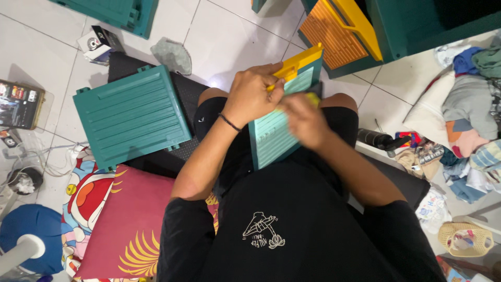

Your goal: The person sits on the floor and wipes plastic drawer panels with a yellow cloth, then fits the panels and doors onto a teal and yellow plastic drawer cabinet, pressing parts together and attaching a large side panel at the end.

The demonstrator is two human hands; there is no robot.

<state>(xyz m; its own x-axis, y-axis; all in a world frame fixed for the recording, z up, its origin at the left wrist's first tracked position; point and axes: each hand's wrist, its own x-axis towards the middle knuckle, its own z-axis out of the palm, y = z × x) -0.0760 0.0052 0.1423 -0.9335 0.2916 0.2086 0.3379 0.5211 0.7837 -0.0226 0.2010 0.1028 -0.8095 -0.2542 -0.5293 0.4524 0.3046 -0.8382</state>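
I see my left hand closed around the yellow top edge of a teal slatted panel that stands tilted on my lap. My right hand lies on the panel's face, blurred, so I cannot tell its grip. A second teal panel lies flat on the floor just left of my knee; white tile stays open ahead.

home | tiled floor | cushion | clothes heap
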